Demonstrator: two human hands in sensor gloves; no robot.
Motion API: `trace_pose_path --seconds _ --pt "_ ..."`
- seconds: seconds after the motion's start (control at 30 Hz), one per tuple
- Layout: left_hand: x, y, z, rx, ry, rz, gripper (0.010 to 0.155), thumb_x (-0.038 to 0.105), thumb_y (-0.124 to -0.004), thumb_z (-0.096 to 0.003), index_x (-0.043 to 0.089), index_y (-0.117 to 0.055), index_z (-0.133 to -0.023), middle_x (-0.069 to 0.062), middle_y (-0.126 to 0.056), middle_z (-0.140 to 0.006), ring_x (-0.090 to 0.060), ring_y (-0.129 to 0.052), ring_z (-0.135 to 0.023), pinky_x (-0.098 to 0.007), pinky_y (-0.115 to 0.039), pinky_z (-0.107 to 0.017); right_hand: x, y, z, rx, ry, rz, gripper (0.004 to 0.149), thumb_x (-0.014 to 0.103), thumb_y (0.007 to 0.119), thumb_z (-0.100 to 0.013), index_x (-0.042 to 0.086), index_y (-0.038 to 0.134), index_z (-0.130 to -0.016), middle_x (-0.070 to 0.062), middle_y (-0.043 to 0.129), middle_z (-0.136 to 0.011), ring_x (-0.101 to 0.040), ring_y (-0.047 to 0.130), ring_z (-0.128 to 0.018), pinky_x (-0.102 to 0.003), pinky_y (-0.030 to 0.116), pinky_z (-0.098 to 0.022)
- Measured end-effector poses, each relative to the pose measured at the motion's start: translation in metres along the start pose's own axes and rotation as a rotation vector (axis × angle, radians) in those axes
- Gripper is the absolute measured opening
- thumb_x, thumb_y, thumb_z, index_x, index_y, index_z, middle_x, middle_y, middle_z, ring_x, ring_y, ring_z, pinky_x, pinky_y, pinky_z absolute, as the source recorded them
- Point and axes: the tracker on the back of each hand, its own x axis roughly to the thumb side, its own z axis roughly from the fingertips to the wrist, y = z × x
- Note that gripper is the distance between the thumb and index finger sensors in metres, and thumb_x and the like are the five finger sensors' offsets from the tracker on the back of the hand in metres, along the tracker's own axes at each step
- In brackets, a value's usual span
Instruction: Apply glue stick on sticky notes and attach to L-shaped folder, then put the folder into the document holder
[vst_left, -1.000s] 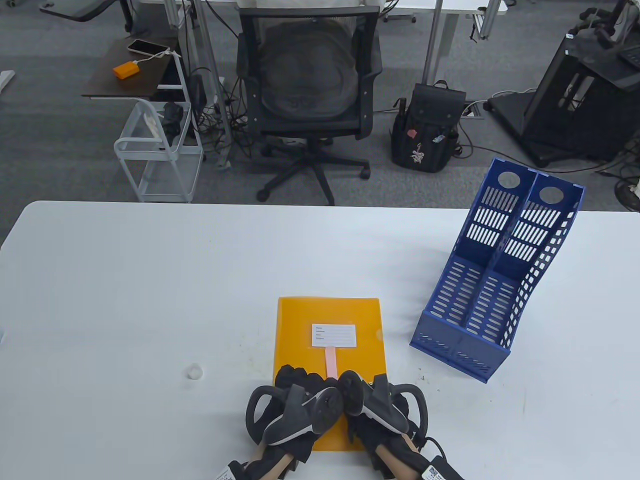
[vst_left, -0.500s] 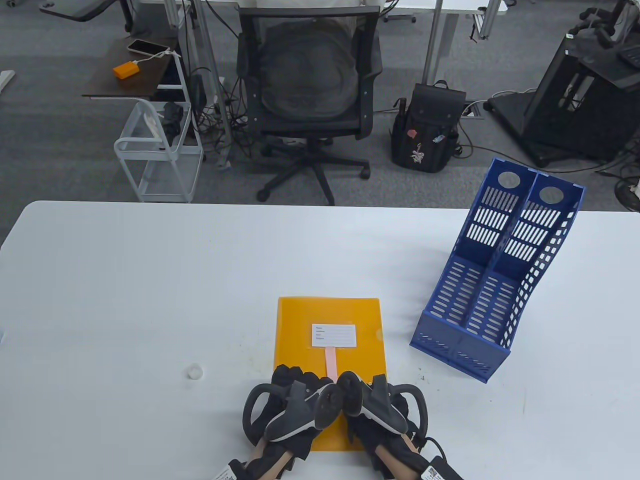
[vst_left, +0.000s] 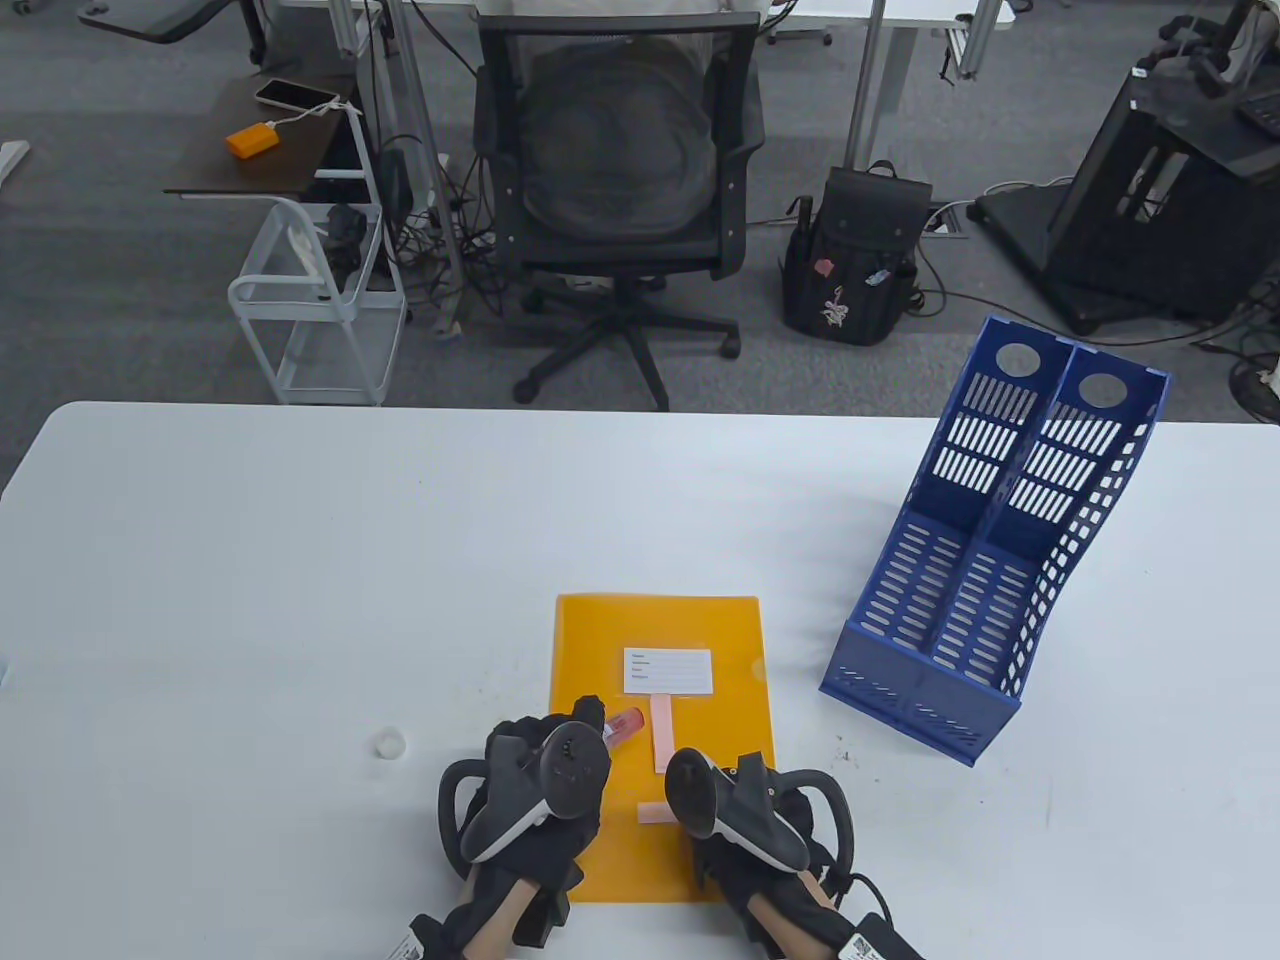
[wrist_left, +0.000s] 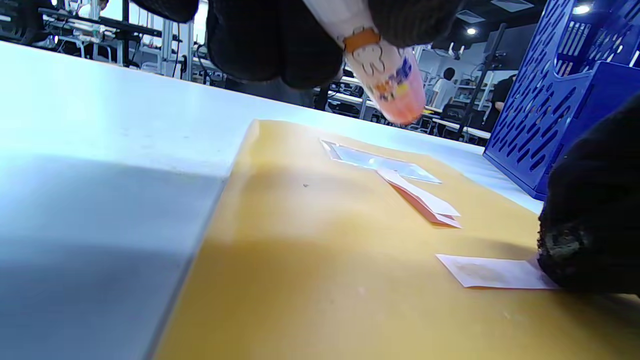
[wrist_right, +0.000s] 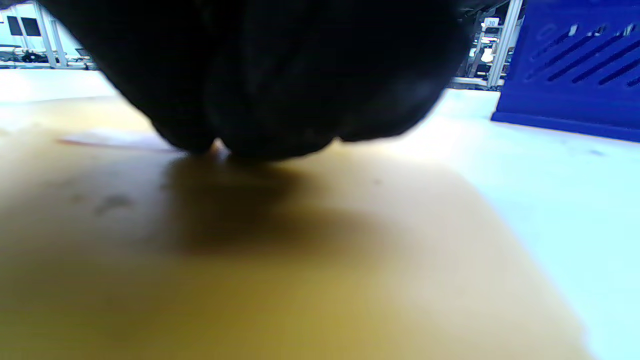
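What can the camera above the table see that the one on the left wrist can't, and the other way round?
Only the table view shows the small white cap on the table and the whole blue document holder. Only the left wrist view shows the cartoon print on the glue stick the left hand holds. Both show the orange folder, its white label and the loose pink note.

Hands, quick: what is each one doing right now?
Left hand: holds the glue stick above the folder.
Right hand: fingertips press a pink sticky note onto the folder; grip cannot be told.
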Motion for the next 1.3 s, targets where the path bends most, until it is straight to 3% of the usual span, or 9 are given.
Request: trace_pose_path --seconds 0.13,0.23,0.3,0.43,0.6,0.97,1.3 --pt "-0.006 0.001 -0.002 0.049 0.039 -0.007 0.063 0.03 -0.074 -0.0497 0.016 -0.052 -0.107 -0.01 -0.074 -0.094 -0.034 -0.07 -0.09 -0.067 -0.047 -0.074 0.0 0.0 0.0 0.001 0.0 -0.001 0.041 0.041 0.091 -0.046 0.006 0.095 -0.067 -0.007 0.101 -0.041 -0.019 0.097 -0.013 -0.027 0.082 -0.002" --pt "-0.012 -0.001 -0.003 0.06 0.085 -0.008 0.063 0.038 -0.08 -0.0467 0.016 -0.063 -0.103 -0.006 -0.083 -0.084 -0.031 -0.078 -0.085 -0.065 -0.054 -0.072 0.001 0.0 0.001 -0.006 -0.003 0.009 0.041 0.041 0.091 -0.046 0.006 0.096 -0.067 -0.007 0.101 -0.042 -0.019 0.097 -0.013 -0.027 0.082 -0.002" --pt "-0.016 -0.003 -0.005 0.019 0.101 0.017 0.063 0.045 -0.078 -0.0454 0.015 -0.068 -0.1 -0.005 -0.088 -0.079 -0.031 -0.082 -0.082 -0.065 -0.057 -0.07 0.002 0.0 0.001 -0.017 -0.008 0.022 0.041 0.041 0.091 -0.046 0.006 0.096 -0.067 -0.007 0.101 -0.042 -0.019 0.097 -0.013 -0.026 0.082 -0.002" --pt "-0.016 -0.01 -0.008 -0.056 0.102 0.046 0.063 0.052 -0.068 -0.0472 0.013 -0.07 -0.096 -0.008 -0.087 -0.093 -0.034 -0.076 -0.094 -0.063 -0.055 -0.072 0.003 0.0 0.002 -0.025 -0.01 0.032 0.041 0.042 0.092 -0.046 0.007 0.096 -0.067 -0.007 0.101 -0.043 -0.018 0.097 -0.014 -0.026 0.082 -0.002" --pt "-0.01 -0.016 -0.011 -0.082 0.096 0.006 0.063 0.056 -0.061 -0.048 0.013 -0.071 -0.093 -0.01 -0.089 -0.094 -0.033 -0.08 -0.094 -0.06 -0.059 -0.071 0.003 0.0 0.002 -0.027 -0.009 0.026 0.041 0.042 0.092 -0.045 0.007 0.097 -0.067 -0.009 0.101 -0.048 -0.018 0.097 -0.014 -0.026 0.082 -0.003" --pt "-0.011 -0.022 -0.015 -0.141 0.094 0.029 0.062 0.058 -0.059 -0.0485 0.014 -0.072 -0.091 -0.011 -0.089 -0.094 -0.034 -0.08 -0.093 -0.059 -0.06 -0.071 0.005 -0.001 0.004 -0.062 -0.046 0.049 0.041 0.041 0.093 -0.044 0.008 0.097 -0.069 -0.012 0.102 -0.053 -0.019 0.098 -0.015 -0.026 0.082 -0.003" --pt "-0.01 -0.022 -0.015 -0.136 0.111 0.041 0.062 0.057 -0.059 -0.049 0.013 -0.072 -0.091 -0.012 -0.089 -0.093 -0.034 -0.08 -0.093 -0.06 -0.059 -0.071 -0.004 -0.006 0.007 -0.045 -0.088 -0.119 0.039 0.039 0.088 -0.047 0.009 0.094 -0.072 -0.018 0.103 -0.061 -0.021 0.103 -0.021 -0.027 0.084 -0.004"
